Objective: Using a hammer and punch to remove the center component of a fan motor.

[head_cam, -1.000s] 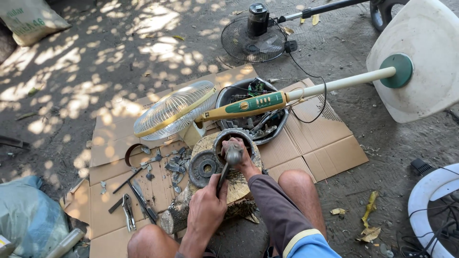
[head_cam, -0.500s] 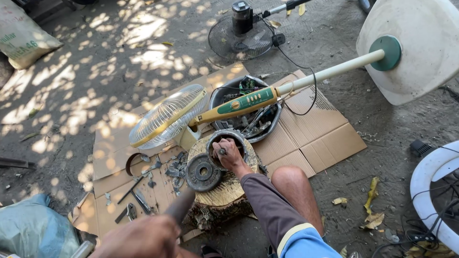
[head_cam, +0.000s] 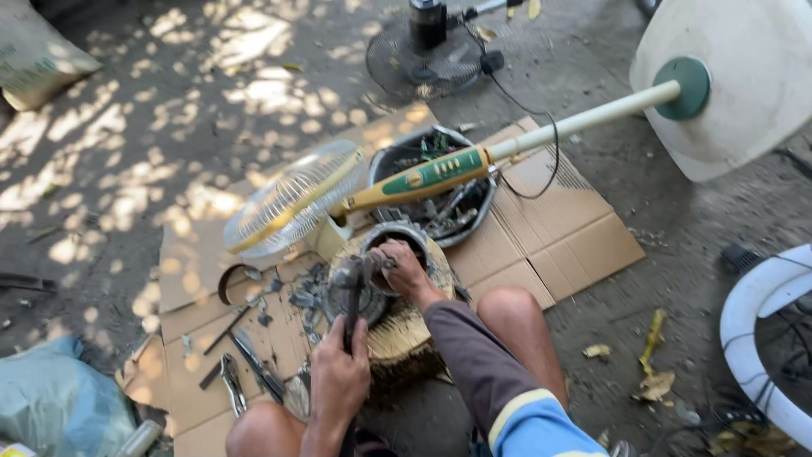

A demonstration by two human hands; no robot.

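The dark-headed metal hammer (head_cam: pixel 351 288) stands with its long axis running from six to twelve o'clock, handle toward the person and head over the sawn round wooden stump (head_cam: pixel 397 334) that serves as the work surface. The left hand (head_cam: pixel 338 377) is clenched around the lower handle, at about six o'clock from the hammer head. The right hand (head_cam: pixel 404 269) lies at two o'clock from the left one, closed on something small inside the grey metal ring-shaped motor housing (head_cam: pixel 397 241) on the stump top, and is the nearer of the two to that housing. The hammer head sits just beside the right hand, at its nine o'clock.

What the right fingers pinch is hidden by the hand itself, and I cannot tell what it is. The hammer head blurs into the dark round rotor part (head_cam: pixel 342 296) behind it, so their contact is unclear. Loose pliers (head_cam: pixel 230 381) lie on the flattened brown cardboard (head_cam: pixel 550 245) at eight o'clock, well apart.
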